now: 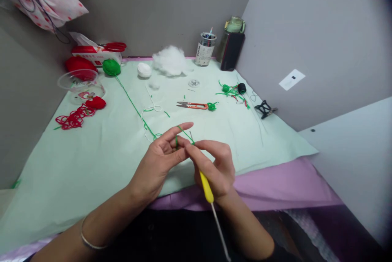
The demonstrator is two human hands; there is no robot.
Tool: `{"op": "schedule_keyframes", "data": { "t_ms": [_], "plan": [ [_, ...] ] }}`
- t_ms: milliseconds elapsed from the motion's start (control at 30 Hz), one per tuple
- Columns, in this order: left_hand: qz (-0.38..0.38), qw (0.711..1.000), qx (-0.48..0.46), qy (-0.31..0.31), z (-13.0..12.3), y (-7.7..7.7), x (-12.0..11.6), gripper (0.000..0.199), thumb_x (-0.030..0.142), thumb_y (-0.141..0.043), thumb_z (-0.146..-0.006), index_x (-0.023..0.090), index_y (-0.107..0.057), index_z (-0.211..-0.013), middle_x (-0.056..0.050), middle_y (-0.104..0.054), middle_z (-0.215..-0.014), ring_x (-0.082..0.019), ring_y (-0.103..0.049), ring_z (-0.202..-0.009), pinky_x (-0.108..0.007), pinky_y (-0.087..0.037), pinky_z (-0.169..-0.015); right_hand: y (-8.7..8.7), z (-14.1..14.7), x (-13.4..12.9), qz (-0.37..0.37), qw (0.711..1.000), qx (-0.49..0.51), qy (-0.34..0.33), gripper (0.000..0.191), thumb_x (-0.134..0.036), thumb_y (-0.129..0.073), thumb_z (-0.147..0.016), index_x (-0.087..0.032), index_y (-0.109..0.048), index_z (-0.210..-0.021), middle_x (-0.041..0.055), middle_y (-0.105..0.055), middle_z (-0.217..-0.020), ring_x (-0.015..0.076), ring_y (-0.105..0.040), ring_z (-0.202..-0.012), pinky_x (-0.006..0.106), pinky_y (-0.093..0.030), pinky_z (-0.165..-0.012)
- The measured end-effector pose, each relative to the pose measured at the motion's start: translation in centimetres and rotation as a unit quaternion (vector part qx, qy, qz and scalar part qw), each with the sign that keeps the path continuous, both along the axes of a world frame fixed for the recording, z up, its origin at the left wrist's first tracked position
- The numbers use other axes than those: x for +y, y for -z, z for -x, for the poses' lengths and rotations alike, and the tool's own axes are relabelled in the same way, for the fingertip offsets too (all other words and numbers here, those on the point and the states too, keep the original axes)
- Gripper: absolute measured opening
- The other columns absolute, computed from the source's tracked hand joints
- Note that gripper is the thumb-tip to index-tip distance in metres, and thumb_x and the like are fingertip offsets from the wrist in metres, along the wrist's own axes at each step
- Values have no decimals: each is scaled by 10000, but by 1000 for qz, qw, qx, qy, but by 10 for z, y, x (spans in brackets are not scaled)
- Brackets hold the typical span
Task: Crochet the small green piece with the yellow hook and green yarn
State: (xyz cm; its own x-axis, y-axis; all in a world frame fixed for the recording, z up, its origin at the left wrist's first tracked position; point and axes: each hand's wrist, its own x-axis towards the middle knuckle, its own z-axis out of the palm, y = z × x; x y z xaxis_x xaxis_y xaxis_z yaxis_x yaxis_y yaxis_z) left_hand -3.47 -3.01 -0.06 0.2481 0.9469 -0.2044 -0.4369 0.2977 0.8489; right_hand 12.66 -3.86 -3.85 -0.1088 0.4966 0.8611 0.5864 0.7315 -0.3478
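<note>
My right hand [216, 168] grips a crochet hook [207, 187] by its yellow handle, and one metal end points down toward me. The other tip pokes up by the green yarn [186, 134] at my fingertips. My left hand [165, 152] has its index finger stretched out with the yarn looped over it, while thumb and middle finger pinch at the working point. Whatever small piece lies in that pinch is mostly hidden by fingers. From my left hand the strand runs back to a green yarn ball [111, 67].
Orange thread snips [192, 105] lie beyond my hands, beside a small green yarn piece [212, 107]. Farther back are white stuffing [170, 61], a white yarn ball [144, 70] and a pen jar [205, 49]. Red yarn [73, 117] sits left; a black stand [265, 109] is right.
</note>
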Motion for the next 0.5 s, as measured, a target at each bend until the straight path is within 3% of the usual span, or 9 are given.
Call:
{"op": "schedule_keyframes", "data": {
  "t_ms": [100,200,300,367,500],
  "plan": [
    [76,994,-74,33,1,-1,4,449,257,-926,-817,222,-821,-1252,1,-733,-858,-123,-638,-825,-286,-515,-934,-3,0,2,73,989,118,-44,254,-160,-589,-1044,-294,-756,-1180,64,-763,-1017,219,-745,-901,378,-645,-741],
    [58,996,-63,13,3,-3,6,433,229,-915,-822,236,-825,-1246,19,-709,-843,-117,-629,-825,-303,-499,-997,-10,2,6,167,934,291,-122,204,-221,-559,-1076,-262,-759,-1056,34,-726,-895,176,-685,-739,344,-598,-661],
    [27,999,-28,5,1,-5,4,414,232,-919,-817,266,-835,-1221,14,-716,-887,-142,-654,-931,-277,-482,-962,-13,4,9,216,904,330,-167,163,-234,-617,-1061,-256,-776,-1034,24,-743,-923,151,-678,-731,314,-589,-663],
    [10,1000,-6,-9,-2,-5,2,390,237,-914,-826,272,-841,-1208,18,-707,-886,-137,-640,-932,-256,-476,-918,-12,6,8,215,916,303,-154,174,-202,-623,-1055,-260,-787,-1066,28,-765,-950,156,-702,-768,315,-605,-693],
    [13,999,-13,-28,-7,-2,1,407,243,-933,-805,263,-839,-1201,24,-710,-832,-128,-620,-856,-246,-481,-852,-3,6,4,124,977,155,-72,284,-126,-653,-1014,-301,-786,-1195,54,-790,-1053,213,-755,-932,365,-648,-779]
  ]
}}
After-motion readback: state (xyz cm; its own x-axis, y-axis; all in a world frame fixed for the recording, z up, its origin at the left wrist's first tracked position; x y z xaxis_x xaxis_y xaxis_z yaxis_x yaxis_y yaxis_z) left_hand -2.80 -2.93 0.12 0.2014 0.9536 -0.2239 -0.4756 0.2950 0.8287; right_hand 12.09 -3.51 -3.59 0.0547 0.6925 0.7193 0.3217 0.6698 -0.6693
